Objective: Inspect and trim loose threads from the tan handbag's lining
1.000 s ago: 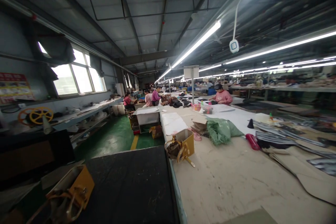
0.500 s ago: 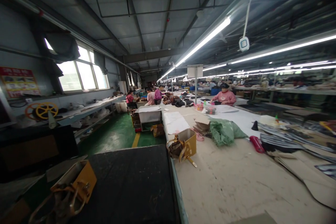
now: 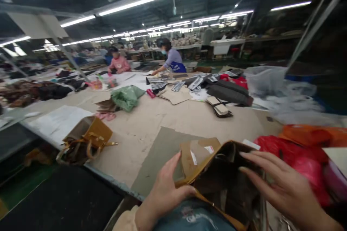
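A brown leather bag (image 3: 217, 173) lies open at the near edge of the long beige worktable (image 3: 162, 122), close to my lap. My left hand (image 3: 165, 191) grips the bag's left rim, thumb pressed on the edge and fingers behind a tan cardboard insert (image 3: 197, 153). On the bag's right side rests my right hand (image 3: 282, 187), fingers stretched out and spread, holding nothing. The bag's inside is dark and I cannot make out what is in it.
A mustard box with tangled straps (image 3: 86, 139) sits at the table's left edge. Further back lie a green plastic bag (image 3: 126, 97), card pieces and a black bag (image 3: 227, 94). Red plastic (image 3: 284, 155) is heaped at my right. Two co-workers (image 3: 170, 57) work beyond.
The view swung right and down from the hall and ceiling to the table in front of me. Both my hands and the brown bag have come into view.
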`<action>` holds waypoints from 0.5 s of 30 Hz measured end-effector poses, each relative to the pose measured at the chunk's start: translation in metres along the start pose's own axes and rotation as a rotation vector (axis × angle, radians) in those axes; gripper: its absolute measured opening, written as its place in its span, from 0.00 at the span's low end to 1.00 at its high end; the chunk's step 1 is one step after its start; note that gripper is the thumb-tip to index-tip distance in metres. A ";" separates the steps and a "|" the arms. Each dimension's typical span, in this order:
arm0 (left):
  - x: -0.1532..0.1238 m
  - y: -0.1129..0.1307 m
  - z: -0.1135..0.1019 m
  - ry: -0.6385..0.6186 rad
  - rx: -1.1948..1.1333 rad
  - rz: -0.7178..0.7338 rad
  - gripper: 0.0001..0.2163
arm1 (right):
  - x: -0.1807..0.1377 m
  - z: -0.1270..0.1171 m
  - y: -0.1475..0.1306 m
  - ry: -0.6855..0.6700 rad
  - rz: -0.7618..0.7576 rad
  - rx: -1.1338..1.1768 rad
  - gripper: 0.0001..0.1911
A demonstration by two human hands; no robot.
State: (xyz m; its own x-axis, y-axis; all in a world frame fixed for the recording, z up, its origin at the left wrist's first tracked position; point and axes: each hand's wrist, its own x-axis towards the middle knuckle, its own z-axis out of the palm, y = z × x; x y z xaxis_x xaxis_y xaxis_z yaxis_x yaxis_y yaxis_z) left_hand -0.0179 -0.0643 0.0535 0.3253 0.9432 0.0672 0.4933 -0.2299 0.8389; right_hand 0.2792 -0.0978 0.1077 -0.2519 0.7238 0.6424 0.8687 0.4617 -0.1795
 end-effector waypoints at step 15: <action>0.026 0.017 0.024 -0.073 0.027 0.193 0.14 | 0.033 0.036 -0.024 -0.265 0.049 -0.157 0.09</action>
State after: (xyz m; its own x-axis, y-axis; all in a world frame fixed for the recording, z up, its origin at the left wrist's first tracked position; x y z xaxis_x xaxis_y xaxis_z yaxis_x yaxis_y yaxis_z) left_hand 0.0179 -0.0498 0.0569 0.4735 0.8612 0.1850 0.4375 -0.4122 0.7992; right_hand 0.2344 -0.0667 0.1061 -0.2929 0.8613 0.4151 0.9326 0.3531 -0.0745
